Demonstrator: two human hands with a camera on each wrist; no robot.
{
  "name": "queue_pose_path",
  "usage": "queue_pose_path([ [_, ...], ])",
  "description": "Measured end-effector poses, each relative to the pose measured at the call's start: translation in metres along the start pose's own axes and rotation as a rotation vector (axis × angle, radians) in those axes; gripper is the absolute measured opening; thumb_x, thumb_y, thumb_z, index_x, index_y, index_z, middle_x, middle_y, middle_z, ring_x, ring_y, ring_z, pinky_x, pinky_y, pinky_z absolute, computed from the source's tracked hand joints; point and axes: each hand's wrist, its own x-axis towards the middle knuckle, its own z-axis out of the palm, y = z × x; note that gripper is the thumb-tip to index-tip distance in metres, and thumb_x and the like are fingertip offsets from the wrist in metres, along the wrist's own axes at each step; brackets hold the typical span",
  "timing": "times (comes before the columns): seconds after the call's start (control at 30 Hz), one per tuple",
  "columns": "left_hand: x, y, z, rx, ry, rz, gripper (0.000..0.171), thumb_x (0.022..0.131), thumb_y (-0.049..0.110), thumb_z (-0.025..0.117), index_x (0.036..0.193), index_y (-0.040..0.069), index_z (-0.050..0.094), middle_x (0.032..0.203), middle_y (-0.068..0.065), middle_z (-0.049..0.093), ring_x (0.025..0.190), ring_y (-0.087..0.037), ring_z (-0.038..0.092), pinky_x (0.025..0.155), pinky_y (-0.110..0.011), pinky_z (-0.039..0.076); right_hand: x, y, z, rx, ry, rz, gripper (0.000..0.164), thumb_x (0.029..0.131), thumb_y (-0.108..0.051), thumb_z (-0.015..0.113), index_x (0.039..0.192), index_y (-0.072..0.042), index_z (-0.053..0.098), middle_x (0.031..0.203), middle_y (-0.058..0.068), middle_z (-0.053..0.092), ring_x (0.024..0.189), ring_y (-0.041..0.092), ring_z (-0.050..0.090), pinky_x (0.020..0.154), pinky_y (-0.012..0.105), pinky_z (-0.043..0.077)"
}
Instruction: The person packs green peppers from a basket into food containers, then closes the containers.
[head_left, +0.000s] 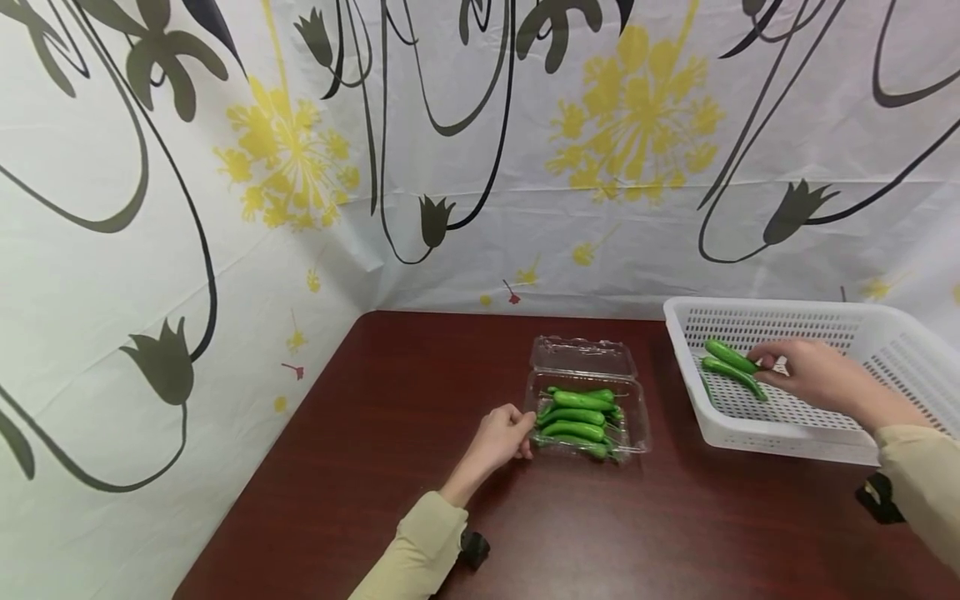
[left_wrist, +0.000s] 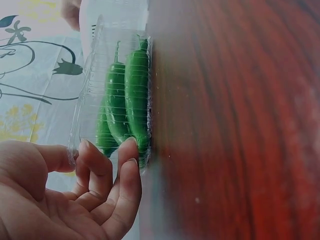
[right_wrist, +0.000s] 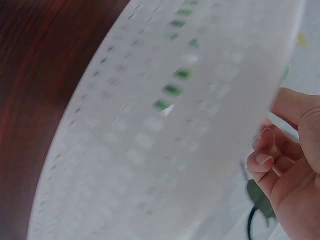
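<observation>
A clear plastic clamshell box [head_left: 639, 412] lies with its lid [head_left: 583, 358] folded back, holding several green peppers [head_left: 577, 415] side by side. My left hand [head_left: 497, 440] pinches the box's near-left rim between thumb and fingers; in the left wrist view the fingertips [left_wrist: 131, 145] rest against its wall beside the peppers [left_wrist: 136, 90]. Over the white perforated basket [head_left: 678, 375], my right hand [head_left: 813, 375] grips one end of a green pepper [head_left: 729, 357]. Another green pepper [head_left: 735, 377] is just below it. The basket's wall hides most of the peppers in the right wrist view.
The dark red-brown table [head_left: 420, 383] runs back to a patterned white sheet [head_left: 465, 167] at the rear and left. The basket stands at the table's right rear, a short gap from the box. Its raised rim surrounds the right hand's work.
</observation>
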Motion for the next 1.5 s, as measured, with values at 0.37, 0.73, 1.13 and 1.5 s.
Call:
queue_pose_path([
  [0.37,0.001,-0.003,0.001,0.007,0.012,-0.007,0.025,0.102,0.021,0.06,0.085,0.003,0.059,0.06,-0.007,0.062,0.056,-0.02,0.068,0.056,-0.034,0.058,0.021,-0.046,-0.006,0.02,0.197,-0.151,0.026,0.076,-0.003,0.085,0.099,-0.006,0.073,0.082,-0.009,0.062,0.059,-0.004,0.038,0.051,0.025,0.036],
  [0.73,0.001,0.0,-0.001,0.003,-0.002,-0.006,0.025,0.103,0.021,0.058,0.085,0.004,0.06,0.061,-0.008,0.063,0.06,-0.024,0.07,0.057,-0.033,0.059,0.043,-0.105,0.001,0.065,0.191,-0.284,0.026,0.076,-0.002,0.086,0.098,-0.009,0.072,0.084,-0.008,0.06,0.072,0.01,0.056,0.059,0.034,0.048],
  [1.13,0.001,-0.001,0.001,0.024,0.005,-0.006,0.024,0.103,0.021,0.058,0.085,0.005,0.06,0.06,-0.006,0.062,0.057,-0.021,0.068,0.056,-0.033,0.058,0.051,-0.155,0.04,0.178,-0.045,-0.39,0.021,0.082,-0.006,0.083,0.1,-0.013,0.074,0.095,-0.005,0.066,0.084,0.011,0.065,0.07,0.033,0.056],
  [1.5,0.002,-0.003,0.002,0.004,0.013,-0.006,0.025,0.103,0.02,0.058,0.084,0.004,0.059,0.059,-0.006,0.061,0.056,-0.022,0.068,0.057,-0.036,0.059,0.05,-0.168,0.054,0.183,-0.236,-0.338,0.02,0.085,-0.011,0.08,0.103,-0.018,0.075,0.099,-0.007,0.065,0.09,0.014,0.066,0.071,0.036,0.056],
])
